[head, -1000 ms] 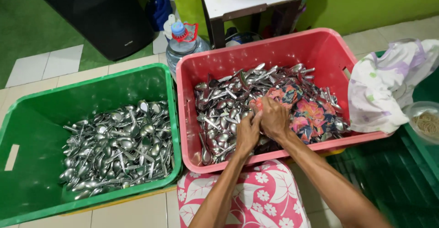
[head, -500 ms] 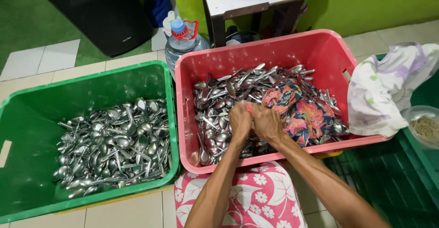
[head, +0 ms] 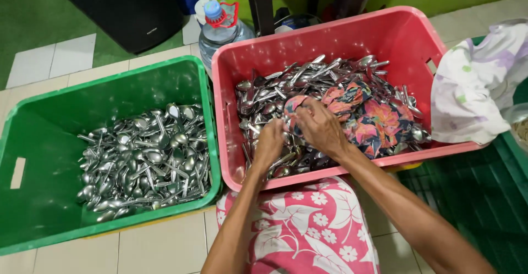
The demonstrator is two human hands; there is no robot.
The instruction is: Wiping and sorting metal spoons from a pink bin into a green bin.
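Both hands work inside the red plastic crate, which sits on the tiled floor just to the right of a green crate; the two crates touch along their sides. The left hand is curled down into the heap of metal spoons near the crate's front wall, its fingers bent among the cutlery; whether they clasp a particular spoon cannot be told, since the fingertips are hidden. The right hand lies just beside it, almost touching, with fingers closed on the edge of a floral cloth that spreads over the right half of the spoon heap. The green crate holds a second pile of spoons gathered toward its right side, leaving bare green floor on the left. Behind the crates stands a large clear water bottle with a blue cap. A pale patterned cloth hangs over the red crate's right rim. In the foreground, between the forearms, lies pink fabric with white flowers over the person's lap.
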